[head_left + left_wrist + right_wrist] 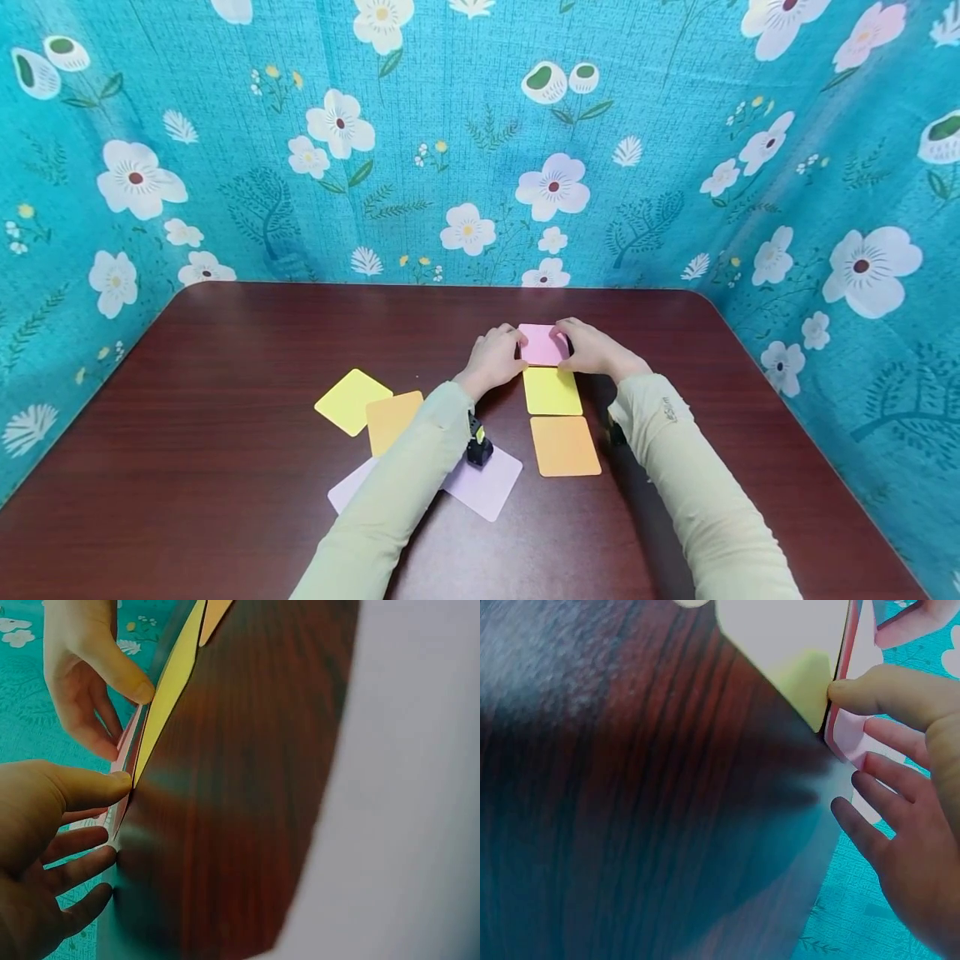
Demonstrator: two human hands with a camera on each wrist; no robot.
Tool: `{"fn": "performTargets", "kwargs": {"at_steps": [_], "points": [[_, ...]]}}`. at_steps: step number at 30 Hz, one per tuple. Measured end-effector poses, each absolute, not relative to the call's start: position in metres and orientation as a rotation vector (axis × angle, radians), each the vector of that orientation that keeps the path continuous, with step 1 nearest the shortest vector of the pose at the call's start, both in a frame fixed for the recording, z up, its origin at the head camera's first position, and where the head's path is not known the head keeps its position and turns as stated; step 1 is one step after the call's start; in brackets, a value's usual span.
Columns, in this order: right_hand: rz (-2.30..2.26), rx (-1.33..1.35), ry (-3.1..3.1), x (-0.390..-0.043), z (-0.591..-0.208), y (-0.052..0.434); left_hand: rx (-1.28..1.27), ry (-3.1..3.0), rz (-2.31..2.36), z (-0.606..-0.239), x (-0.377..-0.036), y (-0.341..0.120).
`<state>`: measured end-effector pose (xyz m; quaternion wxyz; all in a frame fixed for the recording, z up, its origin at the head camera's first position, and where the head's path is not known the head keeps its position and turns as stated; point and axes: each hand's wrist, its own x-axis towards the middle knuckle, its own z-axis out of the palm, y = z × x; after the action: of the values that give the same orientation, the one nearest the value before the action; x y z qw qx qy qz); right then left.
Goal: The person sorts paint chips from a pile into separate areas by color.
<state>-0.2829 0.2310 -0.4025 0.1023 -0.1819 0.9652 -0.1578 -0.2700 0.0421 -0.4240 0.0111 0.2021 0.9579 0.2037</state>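
A pink square card (543,345) lies at the far end of a column on the dark table, just beyond a yellow card (552,391). My left hand (494,358) holds its left side, thumb at the near corner and index finger farther back. On the right side my right hand (596,348) grips it likewise, thumb (859,691) by the near corner next to the yellow card. The other fingers of both hands spread loosely outward in the wrist views. Closest to me in the column is an orange card (566,447).
Left of the column lie another yellow card (353,402), an orange card (392,421) and a light purple card (486,487), partly under my left forearm. A purple corner (351,485) shows left of that sleeve. A blue flowered cloth (450,150) hangs behind the table (225,400).
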Motion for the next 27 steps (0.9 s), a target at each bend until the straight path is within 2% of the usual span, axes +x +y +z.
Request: {"fn": "performTargets", "kwargs": {"at_steps": [17, 27], "points": [[-0.471, -0.545, 2.788, -0.2886, -0.4082, 0.2292, 0.632, 2.975, 0.528, -0.4291, -0.272, 0.0424], [-0.478, -0.554, 2.814, -0.2843, -0.4059, 0.2278, 0.653, 2.924, 0.488, -0.4194, -0.2674, 0.0427]]}}
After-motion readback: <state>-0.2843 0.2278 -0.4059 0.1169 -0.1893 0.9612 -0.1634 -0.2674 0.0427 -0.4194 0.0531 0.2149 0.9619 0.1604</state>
